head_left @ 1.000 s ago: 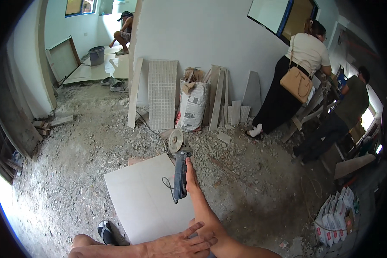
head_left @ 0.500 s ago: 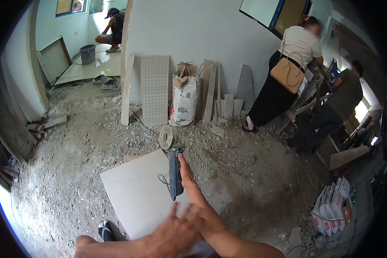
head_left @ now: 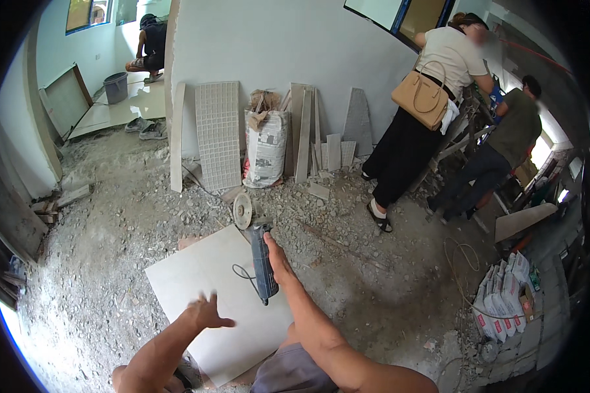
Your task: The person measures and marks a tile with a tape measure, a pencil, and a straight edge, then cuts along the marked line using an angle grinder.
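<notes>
I counted two bare hands (head_left: 206, 314), one dark-blue angle grinder (head_left: 262, 265), one large flat cream tile (head_left: 200, 272), three other people (head_left: 453, 56), one tan two-handled handbag (head_left: 419, 99), one grey plastic bucket (head_left: 116, 90), two grey shoes (head_left: 153, 131) and one upright white printed sack (head_left: 267, 154).

We hold a dark blue-grey angle grinder (head_left: 263, 265) near the centre of the frame, its body almost upright in the picture — the pale round disc (head_left: 242, 211) at the top end. At lower centre we see a smooth cream tile (head_left: 200, 262) lying flat, set askew — its right side partly behind the grinder.
</notes>
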Motion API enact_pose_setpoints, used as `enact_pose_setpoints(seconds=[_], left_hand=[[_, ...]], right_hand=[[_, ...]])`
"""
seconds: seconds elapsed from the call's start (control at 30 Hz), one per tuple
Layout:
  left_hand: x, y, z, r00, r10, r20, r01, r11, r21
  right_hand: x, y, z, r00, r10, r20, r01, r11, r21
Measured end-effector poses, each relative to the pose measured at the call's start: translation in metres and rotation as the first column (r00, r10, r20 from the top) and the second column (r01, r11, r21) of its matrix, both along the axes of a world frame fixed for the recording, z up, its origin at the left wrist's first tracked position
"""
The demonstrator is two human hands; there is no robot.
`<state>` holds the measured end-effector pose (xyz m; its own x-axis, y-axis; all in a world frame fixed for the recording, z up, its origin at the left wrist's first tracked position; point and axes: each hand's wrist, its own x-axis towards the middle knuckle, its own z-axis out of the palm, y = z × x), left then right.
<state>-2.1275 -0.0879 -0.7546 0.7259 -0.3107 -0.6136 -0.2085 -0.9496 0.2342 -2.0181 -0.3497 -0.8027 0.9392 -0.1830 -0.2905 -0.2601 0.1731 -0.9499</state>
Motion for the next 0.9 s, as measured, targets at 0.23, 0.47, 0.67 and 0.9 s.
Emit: enact_pose_setpoints(seconds=[0.23,0.47,0.67,0.9], left_hand=[[0.008,-0.039,0.095,0.655,-0.351,-0.669,-0.023,0.876,-0.482],[-0.021,-0.034,0.048,0.862,-0.412,0.295,0.323,0.896,0.306],[-0.011,-0.032,0.020,0.387,0.075,-0.919,-0.239,0.971,-0.021],[-0.042,-0.013,-0.048,0.943,-0.292,0.161,0.238,0.927,0.289]], right_hand=[[-0.019,0.019,0.039,0.991,0.113,-0.066,-0.108,0.992,0.069],[-0.013,0.013,0.031,0.989,0.148,-0.024,-0.144,0.983,0.116],[-0.002,0.013,0.001,1.000,0.020,0.022,-0.021,0.999,0.037],[0.004,0.014,-0.003,0.999,0.049,0.011,-0.049,0.999,0.022]])
